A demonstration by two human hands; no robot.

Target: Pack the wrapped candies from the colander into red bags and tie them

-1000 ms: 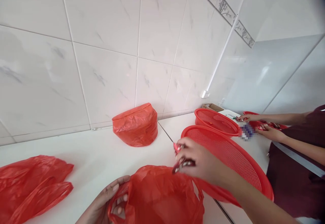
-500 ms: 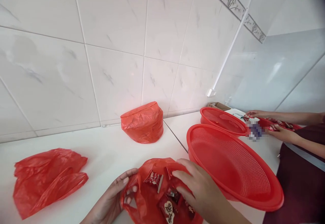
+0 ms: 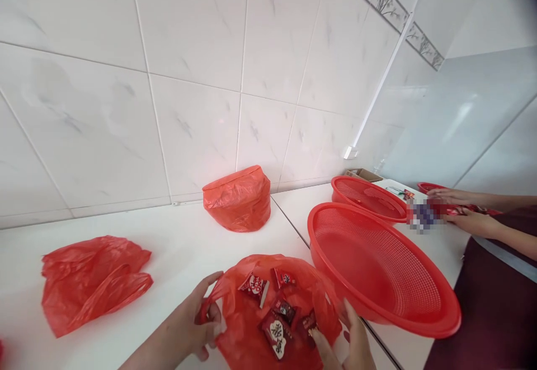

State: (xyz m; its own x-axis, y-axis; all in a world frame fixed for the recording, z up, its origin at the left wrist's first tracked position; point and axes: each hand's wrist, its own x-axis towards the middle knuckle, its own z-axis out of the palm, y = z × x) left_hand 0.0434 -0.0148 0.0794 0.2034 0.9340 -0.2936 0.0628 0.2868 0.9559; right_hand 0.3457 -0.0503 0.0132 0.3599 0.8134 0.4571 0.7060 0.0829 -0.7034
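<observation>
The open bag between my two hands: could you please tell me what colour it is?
The open bag is red, best seen in the head view.

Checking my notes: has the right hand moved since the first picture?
Yes: the right hand has moved nearer the wearer, judged against the table seam.

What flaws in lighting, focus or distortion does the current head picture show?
Head view: a pale glare streak lies on the bluish wall panel; the top-right corner is dark; seams on the wall tiles lean; a pixelated patch covers an area by a co-worker's hand; the packets in the red bag look fairly sharp, though small print is unreadable.
</observation>
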